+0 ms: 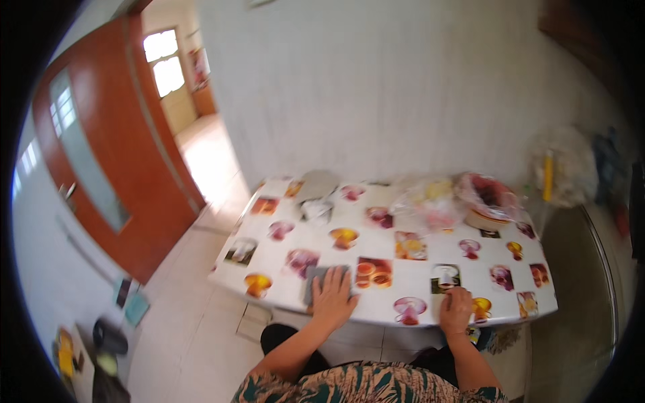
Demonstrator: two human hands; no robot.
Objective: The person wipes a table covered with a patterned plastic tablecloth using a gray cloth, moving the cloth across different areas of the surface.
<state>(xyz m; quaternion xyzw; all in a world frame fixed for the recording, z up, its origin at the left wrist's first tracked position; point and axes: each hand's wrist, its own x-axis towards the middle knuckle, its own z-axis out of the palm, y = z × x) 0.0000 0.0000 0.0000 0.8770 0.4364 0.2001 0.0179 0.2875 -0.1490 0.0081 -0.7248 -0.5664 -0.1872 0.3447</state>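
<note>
My left hand [332,300] lies flat with its fingers spread on a grey cloth [313,277]. The cloth sits near the front edge of a table with a white tablecloth [309,228] printed with cups and fruit. Further right, my right hand [457,307] rests on the tablecloth by the same edge, fingers curled in. Nothing shows in it, though its palm is hidden.
Along the wall stand a bowl lined with a pink plastic bag [489,201], a clear bag with pale yellow contents [433,201] and a crumpled white wrapper [317,211]. An orange-brown door [101,148] stands at the left. A glass-topped surface [571,269] borders the table's right side.
</note>
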